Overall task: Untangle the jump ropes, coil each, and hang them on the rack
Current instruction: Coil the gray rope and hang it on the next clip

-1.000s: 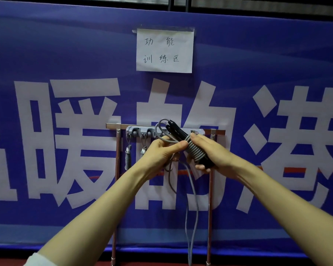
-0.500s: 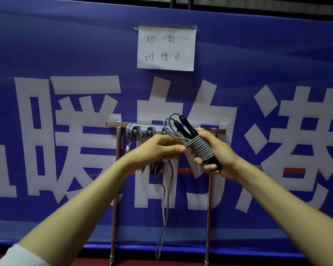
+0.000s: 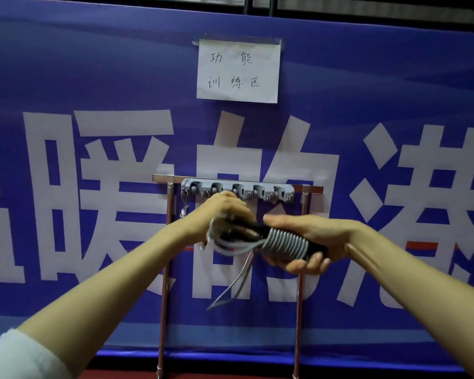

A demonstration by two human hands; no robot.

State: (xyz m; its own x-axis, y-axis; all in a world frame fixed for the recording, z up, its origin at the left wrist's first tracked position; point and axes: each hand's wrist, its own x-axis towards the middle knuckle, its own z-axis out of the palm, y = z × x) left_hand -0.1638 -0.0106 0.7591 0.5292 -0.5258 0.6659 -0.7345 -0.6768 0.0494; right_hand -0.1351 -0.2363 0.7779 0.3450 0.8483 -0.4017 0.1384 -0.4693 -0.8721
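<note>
Well, ahead I see a blue banner [image 3: 93,64]; against it stands the rack [image 3: 257,190], its grey hook strip just above both hands. My right hand [image 3: 312,233] grips the coiled jump rope [image 3: 285,243]; my left hand [image 3: 225,214], blurred, curls round its loose loops.

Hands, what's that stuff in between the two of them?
In the head view, the jump rope: its black handles span from the left hand to the right hand, with loose grey cord loops sagging below.
</note>
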